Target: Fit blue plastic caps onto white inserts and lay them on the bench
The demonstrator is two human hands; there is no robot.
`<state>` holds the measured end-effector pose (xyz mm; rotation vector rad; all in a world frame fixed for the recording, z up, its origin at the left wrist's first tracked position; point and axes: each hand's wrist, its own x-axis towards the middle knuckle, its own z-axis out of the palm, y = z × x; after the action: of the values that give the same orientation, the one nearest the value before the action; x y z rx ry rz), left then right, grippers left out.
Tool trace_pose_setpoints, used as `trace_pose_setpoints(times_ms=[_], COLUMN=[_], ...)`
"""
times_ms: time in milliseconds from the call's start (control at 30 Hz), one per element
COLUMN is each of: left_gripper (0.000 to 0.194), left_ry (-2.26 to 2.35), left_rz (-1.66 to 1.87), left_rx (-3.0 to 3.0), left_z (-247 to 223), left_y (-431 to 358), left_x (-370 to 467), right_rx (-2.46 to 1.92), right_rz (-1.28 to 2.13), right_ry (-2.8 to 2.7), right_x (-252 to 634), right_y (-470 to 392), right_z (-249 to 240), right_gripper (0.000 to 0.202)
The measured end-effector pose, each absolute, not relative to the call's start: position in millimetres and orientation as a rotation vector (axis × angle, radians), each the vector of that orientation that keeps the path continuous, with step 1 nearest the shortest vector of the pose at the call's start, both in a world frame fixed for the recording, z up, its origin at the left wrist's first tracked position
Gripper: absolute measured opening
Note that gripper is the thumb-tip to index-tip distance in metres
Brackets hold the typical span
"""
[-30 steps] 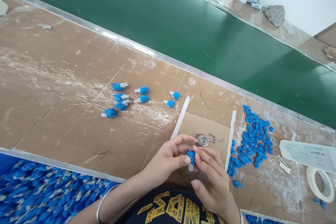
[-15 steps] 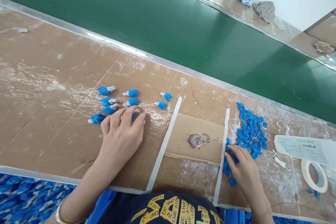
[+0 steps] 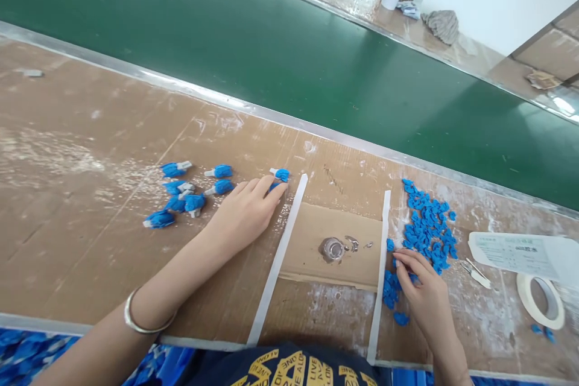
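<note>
My left hand (image 3: pixel 246 208) reaches toward the white strip, its thumb and fingers closed around a small blue-and-grey piece (image 3: pixel 274 186) that they partly cover. Just beyond it lies another blue piece with a grey stem (image 3: pixel 281 175). Several similar blue-and-grey pieces (image 3: pixel 194 204) lie to the left of this hand. At the right, my right hand (image 3: pixel 420 286) has its thumb and fingertips pinched together on a small blue bit (image 3: pixel 395 262), mostly hidden. Loose blue bits (image 3: pixel 427 226) are heaped beyond that hand, with a smaller cluster (image 3: pixel 389 292) beside it.
Between two white tape strips (image 3: pixel 277 259) lies a cardboard sheet (image 3: pixel 303 241) bearing a small round container (image 3: pixel 333 249) and shiny spills. A tape roll (image 3: pixel 540 301), tweezers-like tool (image 3: pixel 476 273) and printed plastic sheet (image 3: pixel 511 251) lie right. A green belt (image 3: pixel 271 54) runs behind.
My left hand has moved right from the left group to the pieces near the tape strip, leaving a blue-and-grey piece behind. My right hand stays by the blue bits, its fingertips closer together.
</note>
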<state>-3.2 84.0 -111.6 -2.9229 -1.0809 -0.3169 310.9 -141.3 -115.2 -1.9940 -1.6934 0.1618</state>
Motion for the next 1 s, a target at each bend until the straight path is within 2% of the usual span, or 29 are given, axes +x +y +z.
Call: trace_pose_setpoints(times_ms=[267,433,567,767,867,1000], left_gripper=[0.027,0.025,0.021,0.022,0.022,0.022], left_ry=[-1.064,-1.101,-1.247,-1.562,-1.746,-2.258], left_rz=[-0.385,-0.439,-0.522,-0.672,-0.879,-1.522], left_rx=[-2.880,-2.904,-3.048,-3.159,-3.255,-3.330], left_z=[-125,-124,-125,-129,-124,-108], left_y=[80,77,72,56,42,15], left_x=[-8,-9,-10,-11,-9,1], right_rx=[-1.903,-1.833,-1.769,-1.504,-1.493,-1.481], right_rz=[0.004,-0.084,0.034,0.267,0.262,0.365], right_ry=[-2.066,-2.285,-2.055,-1.992,-2.019,-1.828], right_x=[326,323,299,240,228,223], right_y=[-162,-155,-133,-94,-84,-89], right_z=[-127,-114,-94,-93,-100,-97], right_gripper=[0.034,0.034,0.021,0.033,0.032,0.032])
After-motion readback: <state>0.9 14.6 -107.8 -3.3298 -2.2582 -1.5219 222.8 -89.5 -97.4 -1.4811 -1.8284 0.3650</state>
